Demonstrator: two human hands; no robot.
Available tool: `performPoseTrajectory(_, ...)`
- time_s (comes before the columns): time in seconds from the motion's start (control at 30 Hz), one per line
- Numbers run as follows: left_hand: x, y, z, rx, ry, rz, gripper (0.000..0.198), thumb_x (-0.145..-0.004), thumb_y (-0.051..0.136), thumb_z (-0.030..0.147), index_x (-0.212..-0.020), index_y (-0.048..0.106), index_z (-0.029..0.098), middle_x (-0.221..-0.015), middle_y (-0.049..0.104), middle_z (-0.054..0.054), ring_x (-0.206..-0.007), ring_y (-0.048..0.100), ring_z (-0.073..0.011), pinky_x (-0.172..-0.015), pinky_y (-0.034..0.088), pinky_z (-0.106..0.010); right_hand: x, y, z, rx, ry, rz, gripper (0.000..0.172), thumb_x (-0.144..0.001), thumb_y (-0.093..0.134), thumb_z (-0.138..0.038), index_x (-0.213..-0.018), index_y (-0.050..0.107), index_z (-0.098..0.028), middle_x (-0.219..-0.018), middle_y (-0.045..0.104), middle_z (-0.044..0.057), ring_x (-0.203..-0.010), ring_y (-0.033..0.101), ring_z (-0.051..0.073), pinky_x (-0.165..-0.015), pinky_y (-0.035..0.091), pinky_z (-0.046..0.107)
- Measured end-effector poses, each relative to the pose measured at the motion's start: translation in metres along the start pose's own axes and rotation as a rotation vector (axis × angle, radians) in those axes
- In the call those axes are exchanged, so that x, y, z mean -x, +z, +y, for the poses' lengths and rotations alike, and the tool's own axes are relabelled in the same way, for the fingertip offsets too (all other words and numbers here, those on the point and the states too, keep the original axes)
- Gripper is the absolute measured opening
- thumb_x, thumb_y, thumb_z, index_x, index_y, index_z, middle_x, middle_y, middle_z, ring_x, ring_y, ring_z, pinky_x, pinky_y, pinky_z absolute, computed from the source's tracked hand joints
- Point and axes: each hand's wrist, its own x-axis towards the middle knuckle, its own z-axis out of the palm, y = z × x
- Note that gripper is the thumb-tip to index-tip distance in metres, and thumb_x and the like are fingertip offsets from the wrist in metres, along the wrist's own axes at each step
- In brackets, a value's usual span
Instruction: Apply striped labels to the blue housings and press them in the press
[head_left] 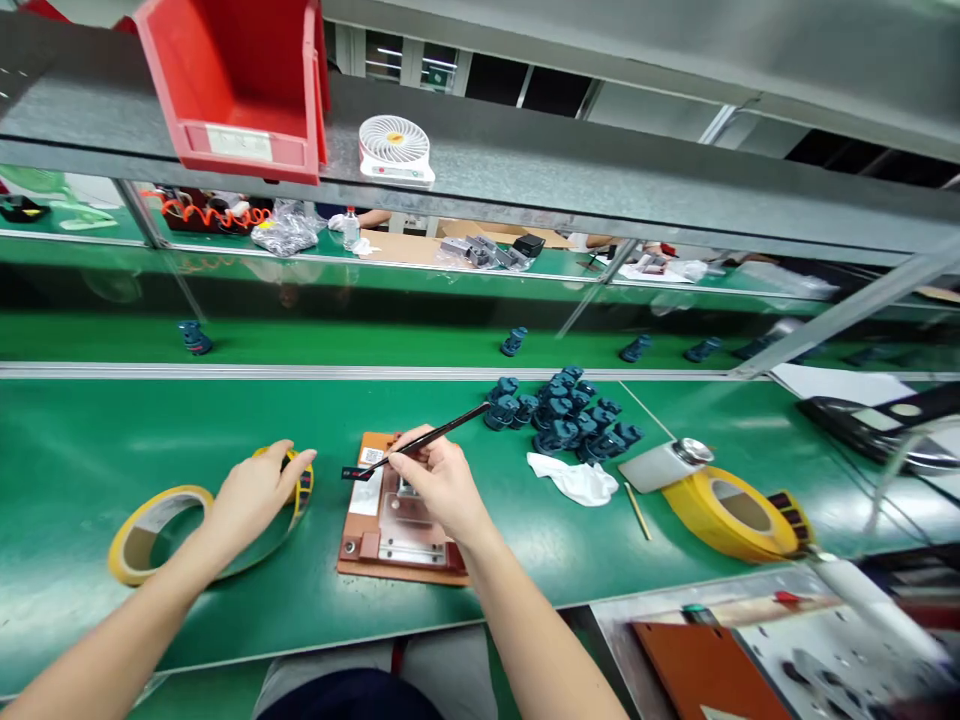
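Observation:
My right hand (pixel 442 485) pinches slim black tweezers (pixel 429 437). At their tip is a small black label (pixel 355 474), held over the left edge of a brown fixture (pixel 364 525) with a clear plate and metal parts. My left hand (pixel 251 500) is curled at a yellow strip of black labels (pixel 302 490), its thumb and index finger on either side of it. The lower fingers are hidden. The strip loops back to a yellow roll (pixel 131 545) standing on the green bench beside my left wrist.
Several dark blue plastic parts (pixel 577 415) cluster beyond my right hand. Right of them lie a white cloth (pixel 576 480), a pump bottle (pixel 667 463) and another yellow roll (pixel 720 515). A shelf overhead bears a red bin (pixel 247 150) and a small fan (pixel 395 150).

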Motion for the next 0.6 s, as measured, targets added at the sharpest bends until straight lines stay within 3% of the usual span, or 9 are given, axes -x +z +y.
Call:
performPoseTrajectory(0.1, -0.021, 0.005, 0.004, -0.067, -0.006, -0.054, 0.073, -0.094, 0.032, 0.064, -0.141, 0.052, 0.011, -0.099, 0.074, -0.025, -0.096, 0.07, -0.0475, -0.082, 0.049, -0.055, -0.001, -0.032, 0.001, 0.043, 0.018, 0.026, 0.028, -0.082, 0.077, -0.042, -0.089, 0.061, -0.02, -0.082, 0.067, 0.001, -0.079, 0.066, 0.02, -0.075, 0.052, 0.032)
performPoseTrajectory(0.23, -0.028, -0.001, 0.01, -0.189, 0.001, -0.118, 0.079, -0.094, 0.027, 0.071, -0.153, 0.037, 0.019, -0.102, 0.075, -0.02, -0.096, 0.069, -0.0463, -0.078, 0.05, -0.052, -0.004, -0.064, 0.012, 0.013, 0.082, 0.01, 0.033, -0.082, 0.078, -0.045, -0.091, 0.059, -0.02, -0.085, 0.07, 0.003, -0.082, 0.068, 0.022, -0.078, 0.053, 0.034)
performPoseTrajectory(0.33, -0.018, -0.006, 0.018, -0.213, 0.015, 0.042, 0.075, -0.094, 0.03, 0.071, -0.146, 0.047, 0.019, -0.103, 0.074, -0.017, -0.093, 0.069, -0.0428, -0.073, 0.051, -0.047, -0.006, -0.077, 0.021, 0.033, 0.097, 0.002, 0.035, -0.082, 0.078, -0.048, -0.09, 0.059, -0.02, -0.087, 0.07, 0.004, -0.086, 0.068, 0.022, -0.081, 0.052, 0.035)
performPoseTrajectory(0.43, 0.004, 0.006, 0.035, -0.05, 0.273, 0.217, 0.057, -0.099, 0.035, 0.06, -0.127, 0.063, 0.019, -0.104, 0.073, -0.012, -0.098, 0.067, -0.0327, -0.082, 0.051, -0.041, -0.006, -0.082, 0.025, 0.034, 0.104, -0.005, 0.034, -0.083, 0.078, -0.047, -0.091, 0.059, -0.019, -0.087, 0.07, 0.004, -0.086, 0.068, 0.022, -0.081, 0.052, 0.034)
performPoseTrajectory(0.5, 0.022, 0.023, 0.048, 0.08, 0.536, 0.181, 0.047, -0.101, 0.04, 0.052, -0.119, 0.069, 0.02, -0.11, 0.073, -0.011, -0.105, 0.065, -0.0286, -0.094, 0.047, -0.038, -0.006, -0.083, 0.026, 0.018, 0.107, -0.006, 0.033, -0.083, 0.078, -0.046, -0.091, 0.059, -0.02, -0.086, 0.07, 0.003, -0.084, 0.068, 0.022, -0.08, 0.052, 0.033)
performPoseTrajectory(0.6, 0.048, 0.054, 0.066, 0.123, 0.822, 0.081, 0.044, -0.097, 0.054, 0.051, -0.131, 0.064, 0.024, -0.13, 0.068, -0.009, -0.12, 0.058, -0.0297, -0.107, 0.038, -0.04, -0.005, -0.083, 0.028, 0.016, 0.098, 0.003, 0.032, -0.083, 0.078, -0.044, -0.091, 0.059, -0.02, -0.085, 0.069, 0.002, -0.083, 0.068, 0.021, -0.078, 0.051, 0.032)
